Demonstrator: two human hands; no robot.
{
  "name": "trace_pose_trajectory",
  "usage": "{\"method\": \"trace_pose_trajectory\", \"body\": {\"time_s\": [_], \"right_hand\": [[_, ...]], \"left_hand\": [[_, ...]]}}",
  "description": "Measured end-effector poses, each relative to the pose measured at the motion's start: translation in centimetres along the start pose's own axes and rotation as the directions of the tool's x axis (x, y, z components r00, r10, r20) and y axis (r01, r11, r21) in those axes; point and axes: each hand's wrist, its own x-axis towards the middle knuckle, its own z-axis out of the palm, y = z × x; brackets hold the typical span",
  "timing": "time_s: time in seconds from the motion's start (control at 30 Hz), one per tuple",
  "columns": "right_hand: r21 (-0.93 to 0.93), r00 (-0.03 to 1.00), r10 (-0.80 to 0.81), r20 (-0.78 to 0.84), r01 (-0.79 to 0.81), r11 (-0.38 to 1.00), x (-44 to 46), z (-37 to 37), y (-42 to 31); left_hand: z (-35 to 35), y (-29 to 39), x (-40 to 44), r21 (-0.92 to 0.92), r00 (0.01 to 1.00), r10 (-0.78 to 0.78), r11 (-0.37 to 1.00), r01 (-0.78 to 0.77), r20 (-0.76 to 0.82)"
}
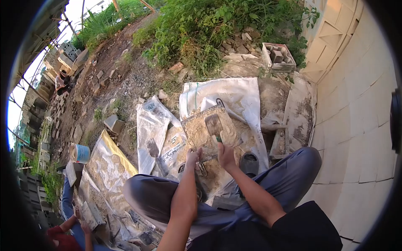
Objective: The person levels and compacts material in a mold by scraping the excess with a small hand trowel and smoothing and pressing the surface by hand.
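A flat square mould [194,125] with dark edges and wire loops at two ends lies in front of me, covered with sandy, crumbly material. My left hand [193,158] is closed on its near left edge. My right hand [226,156] grips the green handle of a trowel, and the trowel's blade [213,124] rests on or just above the sandy surface. Left of the mould, a second trowel-like tool [153,148] lies on a white sack [146,121]. My shoes [249,163] flank the near side of the mould.
White sacks [247,88] cover the ground ahead. A box with rubble [278,58] stands at the back right, beside a pale wall [356,113]. On the left are a paint bucket [80,153] and a yellow-edged sheet [106,157]. A co-worker's hands [86,227] touch a block [92,213].
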Motion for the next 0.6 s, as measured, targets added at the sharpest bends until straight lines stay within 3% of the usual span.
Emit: {"method": "trace_pose_trajectory", "body": {"time_s": [0.03, 0.07, 0.1, 0.13, 0.17, 0.23, 0.27, 0.33, 0.37, 0.43, 0.47, 0.5, 0.57, 0.6], "right_hand": [[0.010, 1.000, 0.003, -0.017, -0.003, 1.000, -1.0, 1.2, 2.8], [-0.141, 0.973, 0.224, 0.061, -0.213, 0.967, -3.0, 2.4, 6.4], [-0.299, 0.893, 0.437, 0.107, -0.391, 0.871, -3.8, 2.6, 8.2], [-0.287, 0.897, 0.431, 0.098, -0.389, 0.876, -3.7, 1.5, 7.6], [-0.290, 0.889, 0.442, 0.120, -0.395, 0.872, -3.6, 0.6, 6.2], [-0.185, 0.915, 0.385, 0.117, -0.361, 0.914, -2.9, 0.8, 4.6], [-0.188, 0.916, 0.380, 0.129, -0.354, 0.916, -2.8, 0.9, 4.4], [-0.142, 0.939, 0.309, 0.153, -0.289, 0.947, -0.7, -1.0, 0.4], [-0.142, 0.938, 0.305, 0.162, -0.284, 0.948, 0.1, -1.8, -1.6], [0.146, 0.994, 0.087, 0.074, -0.097, 0.985, 0.6, -2.4, -4.3], [0.143, 0.992, 0.087, 0.091, -0.100, 0.985, 0.2, -1.9, -4.1], [0.191, 0.996, 0.055, 0.077, -0.069, 0.979, -0.3, -1.3, -3.7], [0.246, 0.998, 0.027, 0.061, -0.041, 0.968, -2.3, 0.9, -0.9], [0.127, 0.991, 0.117, 0.065, -0.125, 0.984, -3.7, 2.9, 2.5]], "left_hand": [[-0.2, 0.9, -0.2, 0.050, 0.999, -0.044, 0.998, 0.043, 0.022], [0.0, 1.6, -0.5, 0.106, 0.995, -0.091, 0.991, 0.086, 0.045], [0.4, 0.5, 0.5, 0.015, 0.998, -0.063, 0.998, 0.063, -0.016], [0.6, -1.4, 2.2, 0.022, 0.999, -0.048, 0.999, 0.048, -0.012], [-0.1, -3.4, 4.2, -0.270, 0.992, -0.104, 0.955, 0.120, 0.073], [-0.7, -4.6, 5.8, -0.049, 0.992, -0.006, 0.999, 0.000, -0.128], [-1.0, -5.0, 5.3, -0.055, 0.990, -0.008, 0.998, 0.001, -0.140], [-0.3, -0.4, 1.0, 0.131, 0.990, -0.086, 0.986, 0.101, -0.112], [-1.5, -2.1, 2.3, -0.046, 0.998, -0.063, 0.997, 0.064, 0.018], [-1.5, -0.9, -0.4, -0.044, 0.997, -0.042, 0.998, 0.039, -0.061], [-1.4, -0.6, -1.5, -0.039, 0.992, -0.013, 0.999, 0.008, -0.128], [-1.6, -1.7, -0.9, -0.211, 0.997, 0.004, 0.977, -0.020, -0.077], [-2.3, -2.9, -0.7, -0.210, 0.998, -0.028, 0.978, 0.015, -0.061], [-2.4, -2.7, -0.4, -0.199, 0.999, -0.045, 0.979, 0.038, -0.029]]}}
